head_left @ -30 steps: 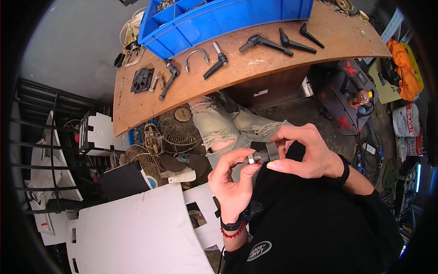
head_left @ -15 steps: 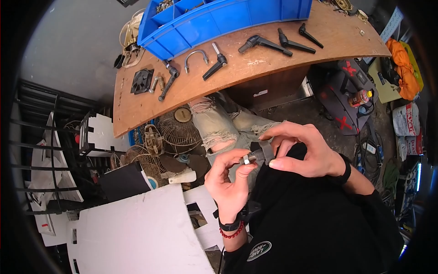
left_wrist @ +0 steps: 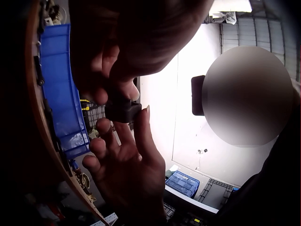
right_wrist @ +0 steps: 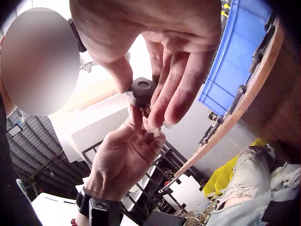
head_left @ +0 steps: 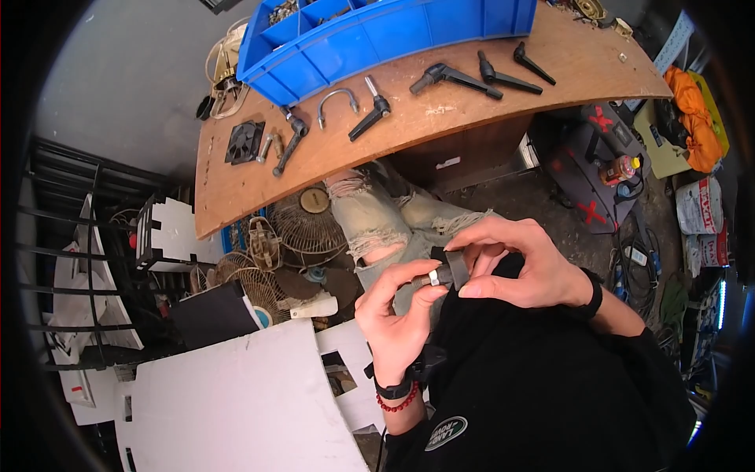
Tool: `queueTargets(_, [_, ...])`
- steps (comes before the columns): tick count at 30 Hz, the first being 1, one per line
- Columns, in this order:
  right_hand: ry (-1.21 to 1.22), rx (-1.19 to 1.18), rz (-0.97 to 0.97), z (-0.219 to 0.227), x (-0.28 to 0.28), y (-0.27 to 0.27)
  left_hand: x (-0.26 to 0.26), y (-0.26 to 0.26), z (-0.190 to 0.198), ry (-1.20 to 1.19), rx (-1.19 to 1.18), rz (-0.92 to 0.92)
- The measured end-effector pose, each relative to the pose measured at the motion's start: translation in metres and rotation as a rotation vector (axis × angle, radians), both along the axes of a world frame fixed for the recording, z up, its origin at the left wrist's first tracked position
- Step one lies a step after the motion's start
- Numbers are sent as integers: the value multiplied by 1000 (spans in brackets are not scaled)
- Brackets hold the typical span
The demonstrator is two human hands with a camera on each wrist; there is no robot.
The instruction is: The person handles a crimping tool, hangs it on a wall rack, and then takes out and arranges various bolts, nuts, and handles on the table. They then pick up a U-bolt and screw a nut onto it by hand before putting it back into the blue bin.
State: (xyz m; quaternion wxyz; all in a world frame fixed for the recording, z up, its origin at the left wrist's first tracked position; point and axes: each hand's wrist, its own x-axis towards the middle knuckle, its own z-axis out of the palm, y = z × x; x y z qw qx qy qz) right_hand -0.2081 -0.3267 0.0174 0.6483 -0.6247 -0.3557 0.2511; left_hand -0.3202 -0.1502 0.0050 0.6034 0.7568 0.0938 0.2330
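Observation:
Above the lap in the head view, my right hand point(head_left: 519, 263) pinches a black knob point(head_left: 458, 267) between thumb and fingers. A threaded stud runs out of the knob toward the left, with a shiny hex nut point(head_left: 434, 278) on it. My left hand point(head_left: 397, 311) has its thumb and forefinger curled at the nut, hiding part of the stud. The left wrist view shows the dark knob point(left_wrist: 123, 112) between both hands. From the right wrist, the knob's face point(right_wrist: 142, 89) looks angular with a round recess, and the left hand's fingertips meet beneath it.
A wooden table point(head_left: 535, 106) carries a blue divided bin point(head_left: 377, 47), several black clamping levers point(head_left: 456, 79), a U-bolt point(head_left: 336, 101), bolts point(head_left: 271, 147) and a small fan point(head_left: 244, 142). Old fan cages point(head_left: 307, 224) lie under it; a white board point(head_left: 236, 393) sits at left.
The right hand and the knob have shifted slightly left and down. The nut shows closer to the knob than before, and the left hand has moved a little.

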Motion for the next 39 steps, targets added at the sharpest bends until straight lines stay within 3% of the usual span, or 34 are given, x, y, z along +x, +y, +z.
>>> queueTargets(8, [59,-25,-25,3,-1,0,4,-6,2,20,2,-20])
queueTargets(15, [-93,-98,-76,7,9,-4,9,-15,2,107,94,-77])
queueTargets(19, [-238,-77,-173,12,21,-8,11,-15,5,290,76,-138])
queueTargets(27, [-382,-123,-385,36,47,-27,11,-10,2,236,205,-134])
queueTargets(29, [-504,-140,-425,44,55,-29,11,-10,1,234,226,-137])
queueTargets(33, [-758,-405,-408,61,88,-27,12,-12,-1,233,250,-148])
queueTargets(39, [-1033,-579,-314,42,174,8,11,-13,0,212,274,-156])
